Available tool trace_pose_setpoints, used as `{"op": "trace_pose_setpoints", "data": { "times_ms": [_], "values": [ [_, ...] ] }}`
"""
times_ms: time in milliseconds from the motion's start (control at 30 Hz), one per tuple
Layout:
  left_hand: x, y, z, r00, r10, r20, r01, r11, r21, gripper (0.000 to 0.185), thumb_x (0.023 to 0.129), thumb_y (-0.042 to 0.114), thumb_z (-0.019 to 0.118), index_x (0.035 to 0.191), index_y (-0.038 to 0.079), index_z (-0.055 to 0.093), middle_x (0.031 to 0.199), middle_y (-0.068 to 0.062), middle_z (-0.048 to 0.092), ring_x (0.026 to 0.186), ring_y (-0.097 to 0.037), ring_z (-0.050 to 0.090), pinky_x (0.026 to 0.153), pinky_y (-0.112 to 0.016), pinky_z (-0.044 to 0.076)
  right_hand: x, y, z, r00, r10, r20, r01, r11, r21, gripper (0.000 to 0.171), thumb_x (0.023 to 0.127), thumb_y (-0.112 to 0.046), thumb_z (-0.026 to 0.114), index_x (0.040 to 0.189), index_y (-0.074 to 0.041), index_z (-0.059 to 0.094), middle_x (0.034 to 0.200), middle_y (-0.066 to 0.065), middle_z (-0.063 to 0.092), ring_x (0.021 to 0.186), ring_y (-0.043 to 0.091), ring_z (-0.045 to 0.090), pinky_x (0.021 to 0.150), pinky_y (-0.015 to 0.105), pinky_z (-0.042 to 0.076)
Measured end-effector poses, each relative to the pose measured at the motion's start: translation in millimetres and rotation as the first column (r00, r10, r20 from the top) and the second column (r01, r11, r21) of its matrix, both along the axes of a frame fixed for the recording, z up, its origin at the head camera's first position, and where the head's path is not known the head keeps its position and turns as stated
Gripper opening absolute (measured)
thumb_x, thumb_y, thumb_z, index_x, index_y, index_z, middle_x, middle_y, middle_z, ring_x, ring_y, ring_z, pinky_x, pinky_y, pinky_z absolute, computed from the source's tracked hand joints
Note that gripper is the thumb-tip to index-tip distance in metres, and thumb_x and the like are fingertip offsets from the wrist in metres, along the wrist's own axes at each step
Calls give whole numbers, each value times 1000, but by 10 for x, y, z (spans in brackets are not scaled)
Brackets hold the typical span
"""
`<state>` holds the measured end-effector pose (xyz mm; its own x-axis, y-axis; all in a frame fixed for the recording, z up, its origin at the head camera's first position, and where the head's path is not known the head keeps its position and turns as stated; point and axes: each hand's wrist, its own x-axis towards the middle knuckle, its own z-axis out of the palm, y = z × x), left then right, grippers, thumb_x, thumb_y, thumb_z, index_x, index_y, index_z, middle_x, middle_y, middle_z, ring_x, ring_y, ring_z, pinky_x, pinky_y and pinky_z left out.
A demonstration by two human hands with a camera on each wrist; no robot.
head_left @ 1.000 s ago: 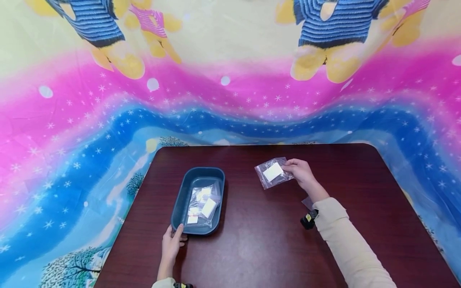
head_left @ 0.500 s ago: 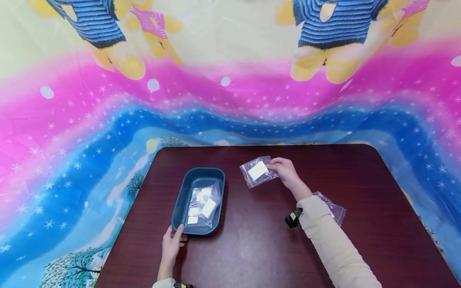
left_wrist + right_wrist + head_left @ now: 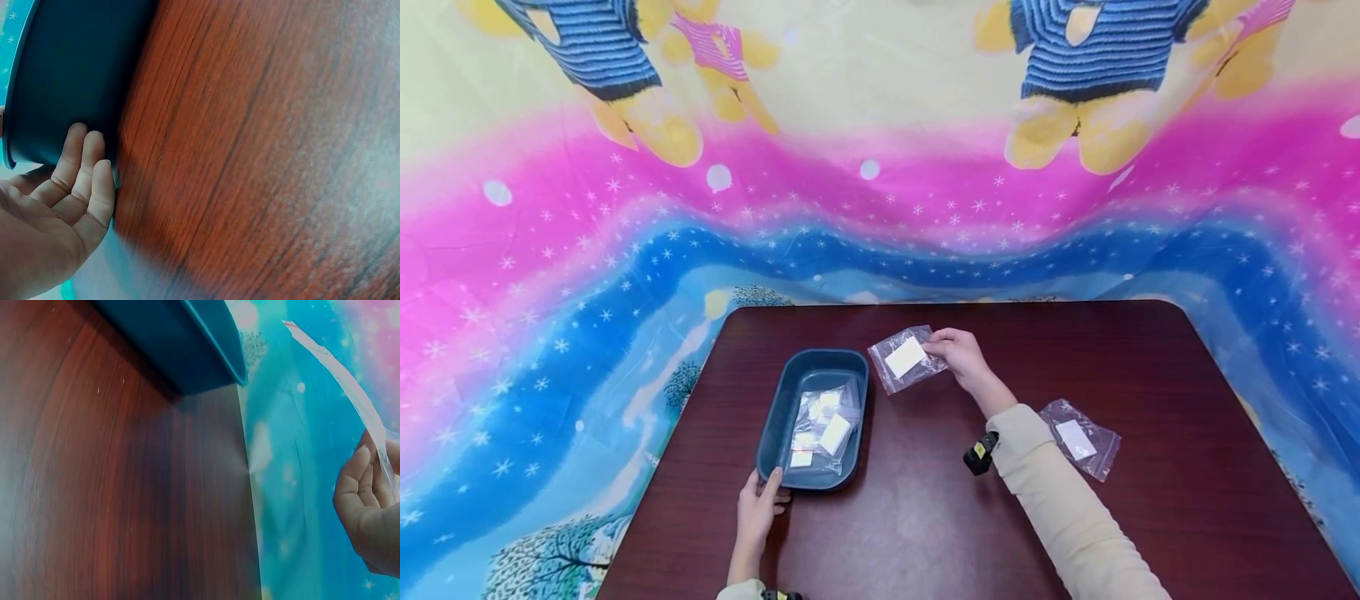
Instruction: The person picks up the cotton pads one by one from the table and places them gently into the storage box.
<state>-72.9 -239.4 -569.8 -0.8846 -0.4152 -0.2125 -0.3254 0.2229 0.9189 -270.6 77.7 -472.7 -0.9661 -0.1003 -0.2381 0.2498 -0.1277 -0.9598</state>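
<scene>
My right hand [image 3: 958, 357] pinches a clear plastic bag with a white card [image 3: 905, 358] by its right edge, held just above the table beside the far right corner of the blue tray [image 3: 773, 433]. In the right wrist view the bag [image 3: 340, 381] shows edge-on above my fingers [image 3: 359, 487]. Several similar bags [image 3: 822, 427] lie inside the tray. My left hand [image 3: 758, 508] rests against the tray's near left corner, fingers [image 3: 87, 181] straight against its outer wall [image 3: 75, 75].
Another clear bag with a white card [image 3: 1078, 438] lies on the dark wooden table [image 3: 925, 517] to the right of my right forearm. A colourful printed cloth [image 3: 550, 292] hangs behind and around the table.
My right hand has carried the bag leftward from the middle of the table to the tray's right rim, uncovering the second bag on the table. The left hand stayed still.
</scene>
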Motion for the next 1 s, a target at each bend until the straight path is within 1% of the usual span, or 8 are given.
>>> {"op": "trace_pose_setpoints", "data": {
  "times_ms": [133,367,500,633,733,833,1000],
  "values": [
    [2,2,-1,1000,3,1,-3,1000,3,50,94,28,51,129,-6,41,84,-20,62,70,-23,63,57,-32,50,6,-114,4,1000,1,7,-1,1000,-19,14,79,6,62,73,-5,57,64,1,58,52,10,54,48,22,45],
    [-1,-4,1,1000,0,-2,0,1000,2,52,94,29,50,130,-6,40,85,-20,62,71,-23,63,57,-31,49,11,-303,1,1000,8,17,-8,1000,-22,10,79,6,63,77,-2,57,66,1,57,54,10,53,49,21,45],
    [-7,-5,-12,1000,3,0,-3,1000,-3,50,94,29,51,128,-6,42,85,-19,63,69,-21,63,56,-31,49,27,-405,-9,1000,15,26,-13,999,-40,13,79,6,63,73,-5,59,64,1,57,53,9,53,49,21,45],
    [-10,0,-16,1000,8,2,-8,1000,-4,49,94,30,51,127,-5,43,84,-18,63,68,-19,62,56,-31,49,42,-501,-34,999,18,34,-17,999,-40,15,78,5,64,70,-7,59,66,2,56,52,9,52,48,22,44],
    [-7,0,-14,1000,5,-2,-5,1000,0,51,94,31,51,128,-6,42,84,-18,63,69,-20,62,56,-31,49,62,-573,-55,999,14,47,-12,999,-33,11,78,5,65,73,-4,61,69,3,56,53,10,52,49,22,44],
    [-2,-4,-19,1000,3,-6,-3,1000,4,53,94,32,51,129,-6,41,83,-19,63,69,-21,62,56,-31,49,89,-657,-79,998,19,53,-18,1000,-24,4,78,4,65,82,2,62,71,4,57,55,10,53,50,23,45],
    [-4,-2,-31,1000,10,-8,-10,1000,6,52,93,32,51,129,-5,42,84,-19,62,68,-20,62,57,-31,49,133,-797,-144,996,39,75,-36,998,-45,13,79,5,63,91,8,62,71,4,58,58,10,54,52,22,46]
  ]
}}
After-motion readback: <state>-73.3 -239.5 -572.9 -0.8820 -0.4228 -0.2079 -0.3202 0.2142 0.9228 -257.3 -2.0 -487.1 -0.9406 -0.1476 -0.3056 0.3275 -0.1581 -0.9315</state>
